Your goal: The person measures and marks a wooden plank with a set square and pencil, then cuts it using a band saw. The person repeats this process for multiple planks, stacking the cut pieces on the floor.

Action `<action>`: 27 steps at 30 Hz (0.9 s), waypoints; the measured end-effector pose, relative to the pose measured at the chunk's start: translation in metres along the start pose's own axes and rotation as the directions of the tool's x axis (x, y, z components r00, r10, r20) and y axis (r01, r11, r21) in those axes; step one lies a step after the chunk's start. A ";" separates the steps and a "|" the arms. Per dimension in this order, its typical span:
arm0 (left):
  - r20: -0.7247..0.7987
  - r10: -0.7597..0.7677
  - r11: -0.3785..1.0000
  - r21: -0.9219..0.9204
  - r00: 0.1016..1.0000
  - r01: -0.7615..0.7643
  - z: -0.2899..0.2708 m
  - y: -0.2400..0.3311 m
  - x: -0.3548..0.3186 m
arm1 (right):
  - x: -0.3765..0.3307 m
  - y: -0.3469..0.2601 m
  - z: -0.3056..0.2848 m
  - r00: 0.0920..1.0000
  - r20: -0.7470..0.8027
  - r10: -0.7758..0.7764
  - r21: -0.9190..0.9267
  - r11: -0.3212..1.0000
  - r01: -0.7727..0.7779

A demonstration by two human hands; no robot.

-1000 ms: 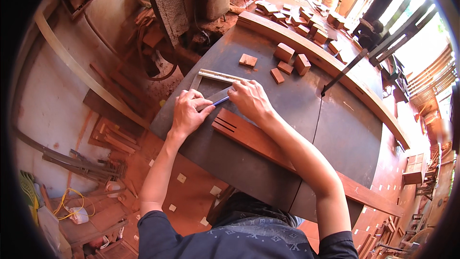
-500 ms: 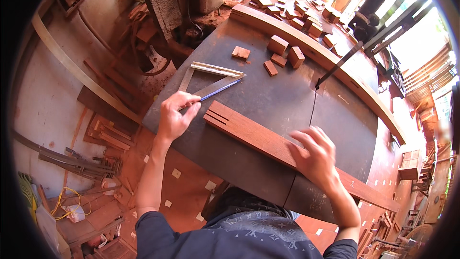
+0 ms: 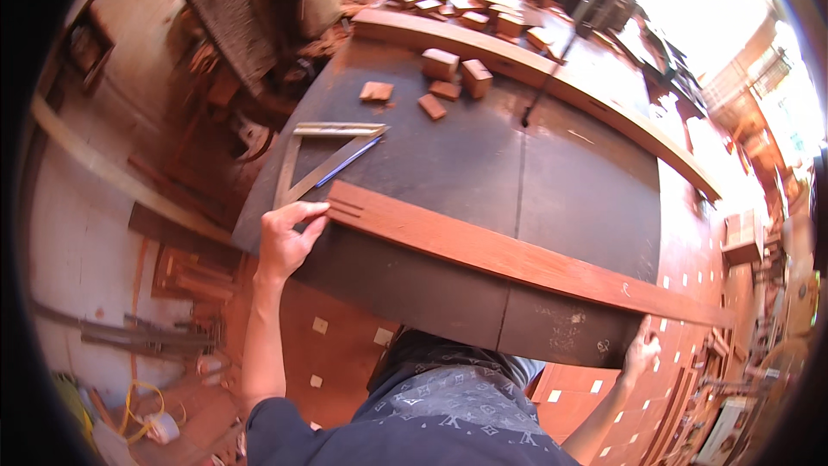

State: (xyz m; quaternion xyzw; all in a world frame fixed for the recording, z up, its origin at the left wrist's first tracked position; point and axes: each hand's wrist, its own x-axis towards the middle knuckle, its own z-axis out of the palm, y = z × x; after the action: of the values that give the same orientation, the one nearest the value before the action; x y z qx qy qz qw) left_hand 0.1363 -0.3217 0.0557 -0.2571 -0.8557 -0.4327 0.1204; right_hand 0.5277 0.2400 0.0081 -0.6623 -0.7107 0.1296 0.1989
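One board (slotted end at left hand).

A long, reddish-brown wooden plank stretches broad face up across the desk, roughly parallel to its near edge. Narrow dark slots cut the left end; the right end, bearing a pale mark, juts past the desk's right edge.

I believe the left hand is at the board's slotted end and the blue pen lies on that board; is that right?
Not quite: the head view shows the blue pen off the board, alongside the triangular square; the left hand is indeed at the slotted end.
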 end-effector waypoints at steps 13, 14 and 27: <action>0.088 -0.010 0.991 -0.128 0.996 0.021 0.003 -0.016 0.004 | 0.014 -0.056 0.021 0.985 0.104 -0.138 0.307 0.946 0.101; 0.097 -0.003 0.991 -0.137 0.995 0.016 0.010 -0.013 0.007 | 0.019 -0.060 0.024 0.985 0.070 -0.160 0.305 0.943 0.132; 0.036 0.189 0.977 -0.110 0.981 -0.184 0.190 0.067 0.119 | 0.263 -0.111 0.090 0.912 0.409 -0.017 0.843 0.389 -0.371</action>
State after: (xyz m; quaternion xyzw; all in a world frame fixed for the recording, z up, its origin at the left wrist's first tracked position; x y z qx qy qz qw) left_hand 0.0758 -0.0962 0.0391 -0.3524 -0.8059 -0.4584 0.1270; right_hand 0.3766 0.4982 0.0070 -0.4855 -0.4719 0.6306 0.3794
